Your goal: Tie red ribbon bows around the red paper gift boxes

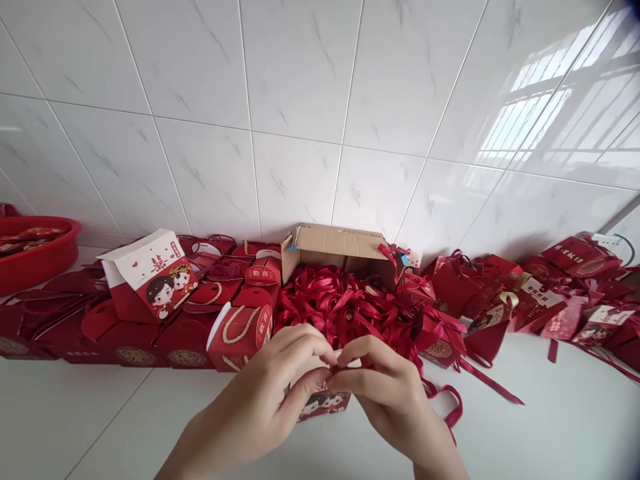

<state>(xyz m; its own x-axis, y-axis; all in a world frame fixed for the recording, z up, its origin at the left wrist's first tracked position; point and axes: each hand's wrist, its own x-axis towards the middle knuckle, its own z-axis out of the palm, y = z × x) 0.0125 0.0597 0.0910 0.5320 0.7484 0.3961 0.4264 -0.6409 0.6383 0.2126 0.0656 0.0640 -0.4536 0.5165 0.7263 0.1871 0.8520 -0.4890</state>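
My left hand and my right hand meet low in the middle of the view, fingertips pinched together on a dark red ribbon at the top of a small red gift box with a cartoon couple on it. The box is mostly hidden behind my fingers. The ribbon's loose end loops off to the right below my right hand. Just behind my hands lies a heap of red ribbons spilling from an open cardboard box.
Rows of closed red gift boxes line the white tiled wall at left, with one open white-and-red box on top. More ribboned red boxes lie at right. A red basin sits far left. White floor tiles lie in front.
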